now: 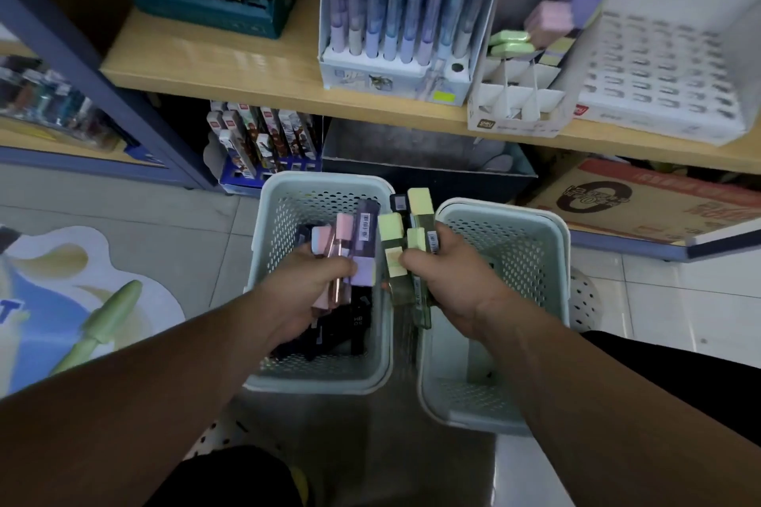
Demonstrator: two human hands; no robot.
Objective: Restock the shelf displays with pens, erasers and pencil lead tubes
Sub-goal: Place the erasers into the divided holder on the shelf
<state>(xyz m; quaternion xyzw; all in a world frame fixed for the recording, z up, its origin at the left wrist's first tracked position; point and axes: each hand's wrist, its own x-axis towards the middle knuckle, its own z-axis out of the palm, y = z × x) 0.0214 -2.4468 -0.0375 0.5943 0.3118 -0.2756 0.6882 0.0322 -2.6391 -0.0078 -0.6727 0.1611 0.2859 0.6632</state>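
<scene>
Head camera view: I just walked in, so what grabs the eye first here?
Two hands in the middle: the left hand grips pink and purple lead tubes over the left basket, and the right hand grips green lead tubes beside the right basket. Above them, the wooden shelf carries a pen display and a half-empty divided box.

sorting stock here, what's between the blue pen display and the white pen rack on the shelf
In the head view, a white divided box stands between the blue pen display and the white pen rack, holding green erasers.
</scene>
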